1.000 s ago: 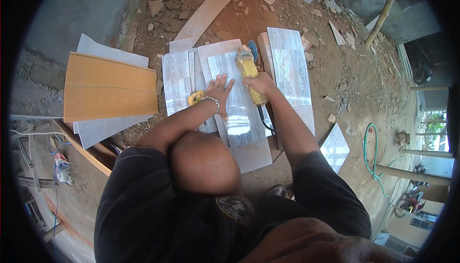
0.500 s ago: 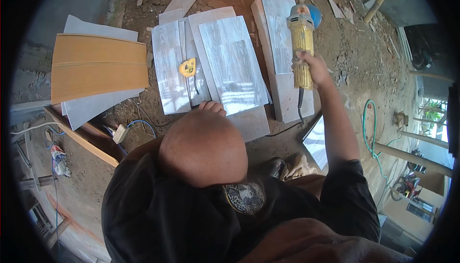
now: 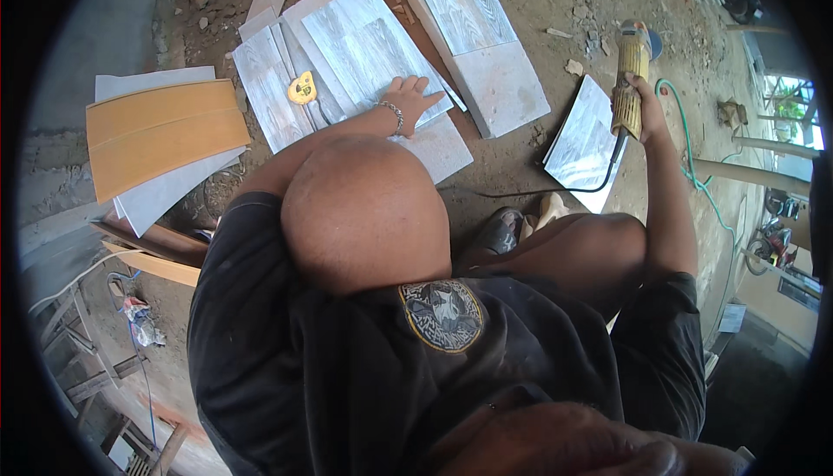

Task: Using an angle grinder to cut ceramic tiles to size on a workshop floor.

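My right hand (image 3: 646, 111) is closed round the yellow body of an angle grinder (image 3: 634, 64), held out to the right with its disc end pointing away from me. A black cord (image 3: 599, 185) trails from its rear. My left hand (image 3: 411, 101), with a chain bracelet at the wrist, lies with fingers spread on the lower end of a grey wood-grain tile (image 3: 360, 42). Beneath and beside that tile are more tiles (image 3: 269, 98). On them sits a yellow tape measure (image 3: 302, 88), left of my left hand.
Right of the stack, another wood-grain tile (image 3: 460, 7) rests on a pale slab (image 3: 499, 85). Further tiles (image 3: 580, 151) lie below the grinder. At left is a stack with an orange-brown panel (image 3: 169, 133) on top. A green hose (image 3: 687, 142) runs along the dirt ground at right.
My right hand has carried the grinder rightward and nearer to me, off the slab. My left hand has come out from behind my knee and spread over the tile. The view has shifted.
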`<state>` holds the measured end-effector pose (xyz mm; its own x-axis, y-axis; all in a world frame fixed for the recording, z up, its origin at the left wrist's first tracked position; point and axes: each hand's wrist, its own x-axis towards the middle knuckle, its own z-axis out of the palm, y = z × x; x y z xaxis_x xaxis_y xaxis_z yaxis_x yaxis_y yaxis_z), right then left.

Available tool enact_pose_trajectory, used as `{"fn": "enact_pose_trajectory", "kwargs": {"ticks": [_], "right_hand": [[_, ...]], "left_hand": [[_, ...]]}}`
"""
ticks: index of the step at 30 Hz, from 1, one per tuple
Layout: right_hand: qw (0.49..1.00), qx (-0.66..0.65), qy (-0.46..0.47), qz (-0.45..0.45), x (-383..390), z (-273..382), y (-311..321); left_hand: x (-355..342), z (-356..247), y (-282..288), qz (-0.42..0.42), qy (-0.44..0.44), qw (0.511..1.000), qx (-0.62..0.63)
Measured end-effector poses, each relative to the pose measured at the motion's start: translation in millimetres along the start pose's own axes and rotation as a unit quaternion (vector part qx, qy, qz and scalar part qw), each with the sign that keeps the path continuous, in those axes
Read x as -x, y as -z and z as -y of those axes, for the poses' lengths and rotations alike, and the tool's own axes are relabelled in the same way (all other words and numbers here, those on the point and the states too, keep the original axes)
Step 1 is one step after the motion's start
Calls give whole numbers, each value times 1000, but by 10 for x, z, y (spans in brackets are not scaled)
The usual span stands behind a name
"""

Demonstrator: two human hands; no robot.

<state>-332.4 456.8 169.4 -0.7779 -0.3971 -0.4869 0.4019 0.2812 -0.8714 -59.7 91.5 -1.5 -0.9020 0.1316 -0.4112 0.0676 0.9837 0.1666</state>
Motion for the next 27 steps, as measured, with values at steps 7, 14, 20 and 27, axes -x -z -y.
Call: {"fn": "enact_pose_trajectory", "kwargs": {"ticks": [7,14,20,27], "right_hand": [[1000,-7,19,-8,91,-57,174],[1000,13,8,24,78,26,41],[1000,18,9,19,177,25,-125],[1000,2,23,17,279,35,-75]], "left_hand": [[-100,-214,-107,-11,48,998,-45],[-235,-36,-26,8,-12,999,-37],[-528,185,-115,-34,-80,994,61],[-336,93,354,-44,-85,995,5]]}}
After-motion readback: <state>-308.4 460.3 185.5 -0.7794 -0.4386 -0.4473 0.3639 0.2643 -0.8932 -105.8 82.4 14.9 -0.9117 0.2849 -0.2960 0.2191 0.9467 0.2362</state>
